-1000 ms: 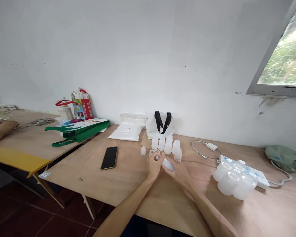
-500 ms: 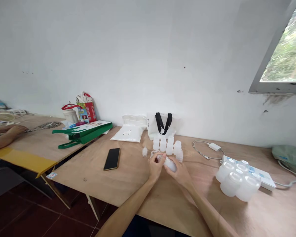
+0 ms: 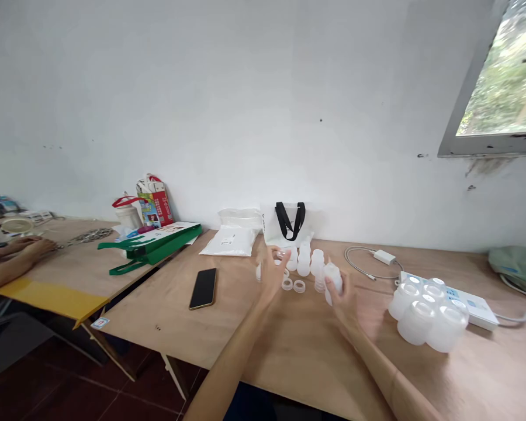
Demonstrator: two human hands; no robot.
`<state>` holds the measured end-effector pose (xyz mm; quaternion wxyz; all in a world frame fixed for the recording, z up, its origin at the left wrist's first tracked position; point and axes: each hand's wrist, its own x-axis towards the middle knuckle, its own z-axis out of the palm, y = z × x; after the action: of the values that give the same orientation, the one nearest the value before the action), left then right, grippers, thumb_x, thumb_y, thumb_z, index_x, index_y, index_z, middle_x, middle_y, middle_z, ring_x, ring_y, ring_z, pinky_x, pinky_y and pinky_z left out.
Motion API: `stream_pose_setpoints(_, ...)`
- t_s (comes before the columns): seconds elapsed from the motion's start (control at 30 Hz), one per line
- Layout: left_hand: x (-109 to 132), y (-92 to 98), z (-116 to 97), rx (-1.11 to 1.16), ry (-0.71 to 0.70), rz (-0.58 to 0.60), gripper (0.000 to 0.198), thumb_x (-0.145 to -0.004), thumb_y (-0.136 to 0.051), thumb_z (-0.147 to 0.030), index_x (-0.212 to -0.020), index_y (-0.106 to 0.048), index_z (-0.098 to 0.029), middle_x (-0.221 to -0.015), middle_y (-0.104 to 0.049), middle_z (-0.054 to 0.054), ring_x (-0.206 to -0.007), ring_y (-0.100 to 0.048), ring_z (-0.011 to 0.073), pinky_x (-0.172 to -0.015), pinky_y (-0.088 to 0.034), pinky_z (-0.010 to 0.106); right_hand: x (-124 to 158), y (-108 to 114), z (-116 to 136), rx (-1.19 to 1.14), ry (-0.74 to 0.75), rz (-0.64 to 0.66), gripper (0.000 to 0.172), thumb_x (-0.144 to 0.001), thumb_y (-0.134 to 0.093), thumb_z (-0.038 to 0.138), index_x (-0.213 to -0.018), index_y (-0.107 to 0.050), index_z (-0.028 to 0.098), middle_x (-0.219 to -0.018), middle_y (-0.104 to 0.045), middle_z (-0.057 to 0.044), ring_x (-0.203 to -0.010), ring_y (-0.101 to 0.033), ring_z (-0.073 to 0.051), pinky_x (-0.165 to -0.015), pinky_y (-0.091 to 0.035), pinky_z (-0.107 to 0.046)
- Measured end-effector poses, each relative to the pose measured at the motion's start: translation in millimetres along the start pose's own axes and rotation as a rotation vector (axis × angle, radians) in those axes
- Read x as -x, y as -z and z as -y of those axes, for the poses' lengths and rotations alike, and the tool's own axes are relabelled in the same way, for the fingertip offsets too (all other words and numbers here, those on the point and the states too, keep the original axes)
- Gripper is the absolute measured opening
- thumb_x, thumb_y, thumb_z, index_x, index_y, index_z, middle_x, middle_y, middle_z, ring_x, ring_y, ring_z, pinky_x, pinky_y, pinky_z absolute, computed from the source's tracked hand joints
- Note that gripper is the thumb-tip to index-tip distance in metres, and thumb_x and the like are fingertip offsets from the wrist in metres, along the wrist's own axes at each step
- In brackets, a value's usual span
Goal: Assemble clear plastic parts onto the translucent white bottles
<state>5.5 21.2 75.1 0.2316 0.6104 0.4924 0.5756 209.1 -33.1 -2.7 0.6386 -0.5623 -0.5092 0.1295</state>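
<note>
Gripped in the right hand [image 3: 344,298], slightly tilted, a translucent white plastic bottle [image 3: 333,282], just right of frame centre. The left hand [image 3: 272,272] raised, fingers spread. Just behind both hands, a cluster of upright matching bottles [image 3: 304,263]. Lying flat between the hands, two small clear plastic rings [image 3: 287,284], nearly touching. Partly hidden just left of the left hand, a small pointed-tip bottle [image 3: 258,272].

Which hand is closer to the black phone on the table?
Left. The left hand is in the air to the right of the black phone, not touching it. The right hand is farther right, holding a white plastic bottle.
</note>
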Motion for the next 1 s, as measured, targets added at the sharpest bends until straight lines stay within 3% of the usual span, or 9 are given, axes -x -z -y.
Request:
stream_pose_setpoints(0.13, -3, -38.0, -10, 0.009, -0.088, 0.285, 0.022, -0.097, -0.065, -0.032, -0.116, -0.065, -0.021, -0.111, -0.074, 0.01, -0.103, -0.07, 0.0251, -0.083, -0.055, 0.035, -9, 4, -4, -0.023, -0.015, -0.119, 0.06, -0.086, -0.059, 0.07, -0.121, -0.06, 0.021, -0.118, -0.073, -0.014, -0.108, -0.067, -0.032, -0.092, -0.05, -0.043)
stream_pose_setpoints(0.27, -3, -70.8, -19, 0.006, -0.186, 0.402, 0.031, -0.094, -0.066, -0.02, -0.124, -0.069, -0.024, -0.129, -0.07, 0.01, -0.109, -0.069, 0.025, -0.094, -0.054, 0.036, -15, 11, -10, -0.009, -0.022, -0.162, 0.059, -0.085, -0.061, 0.069, -0.119, -0.061, 0.021, -0.114, -0.073, -0.013, -0.106, -0.067, -0.032, -0.091, -0.049, -0.043)
stream_pose_setpoints(0.37, 3, -88.1, -14, -0.061, -0.251, 0.501, 0.036, -0.09, -0.066, -0.014, -0.125, -0.071, -0.022, -0.133, -0.068, 0.012, -0.119, -0.067, 0.0304, -0.106, -0.051, 0.044, -18, 13, -11, -0.047, -0.046, -0.171, 0.058, -0.086, -0.061, 0.068, -0.121, -0.06, 0.021, -0.116, -0.073, -0.013, -0.104, -0.067, -0.031, -0.09, -0.05, -0.042)
stream_pose_setpoints(0.47, 10, -95.5, -4, -0.071, -0.236, 0.522, 0.044, -0.085, -0.07, -0.012, -0.128, -0.069, -0.018, -0.131, -0.07, 0.015, -0.127, -0.064, 0.0368, -0.111, -0.048, 0.053, -18, 12, -11, -0.053, -0.051, -0.169, 0.058, -0.088, -0.06, 0.067, -0.122, -0.06, 0.021, -0.119, -0.071, -0.013, -0.107, -0.066, -0.03, -0.093, -0.049, -0.043)
stream_pose_setpoints(0.6, 20, -86.8, -2, -0.047, -0.249, 0.474, 0.062, -0.086, -0.07, -0.014, -0.146, -0.054, -0.018, -0.148, -0.059, 0.016, -0.138, -0.056, 0.0357, -0.116, -0.045, 0.052, -16, 10, -7, -0.06, -0.055, -0.114, 0.057, -0.087, -0.06, 0.068, -0.12, -0.061, 0.021, -0.119, -0.072, -0.014, -0.11, -0.066, -0.032, -0.095, -0.05, -0.044)
stream_pose_setpoints(0.73, 34, -64.6, -6, 0.105, -0.209, 0.339, 0.04, -0.102, -0.049, -0.025, -0.142, -0.056, -0.022, -0.139, -0.065, 0.01, -0.122, -0.064, 0.0241, -0.108, -0.051, 0.043, -10, 6, 2, -0.107, -0.058, 0.073, 0.058, -0.085, -0.064, 0.067, -0.12, -0.063, 0.021, -0.115, -0.075, -0.013, -0.103, -0.069, -0.032, -0.088, -0.055, -0.043)
stream_pose_setpoints(0.8, 41, -51.6, -3, 0.188, -0.174, 0.445, 0.037, -0.103, -0.051, -0.035, -0.137, -0.062, -0.025, -0.132, -0.069, 0.009, -0.116, -0.066, 0.023, -0.102, -0.055, 0.039, -5, 2, 7, -0.228, -0.118, 0.265, 0.057, -0.084, -0.066, 0.068, -0.119, -0.064, 0.022, -0.103, -0.076, -0.01, -0.085, -0.072, -0.028, -0.074, -0.058, -0.04)
stream_pose_setpoints(0.9, 47, -32.2, 9, 0.244, -0.08, 0.578, 0.036, -0.1, -0.057, -0.044, -0.128, -0.07, -0.025, -0.133, -0.069, 0.008, -0.115, -0.066, 0.0248, -0.095, -0.057, 0.037, 3, -7, 13, -0.481, -0.3, 0.547, 0.057, -0.085, -0.065, 0.069, -0.117, -0.063, 0.022, -0.079, -0.073, -0.004, -0.054, -0.064, -0.02, -0.05, -0.053, -0.033)
stream_pose_setpoints(1.0, 46, -17.2, 25, 0.287, 0.025, 0.62, 0.045, -0.096, -0.059, -0.056, -0.121, -0.075, -0.022, -0.119, -0.074, 0.009, -0.101, -0.069, 0.0253, -0.087, -0.058, 0.039, 8, -12, 14, -0.606, -0.438, 0.735, 0.057, -0.083, -0.068, 0.07, -0.111, -0.065, 0.02, -0.074, -0.073, -0.003, -0.047, -0.061, -0.017, -0.043, -0.049, -0.028)
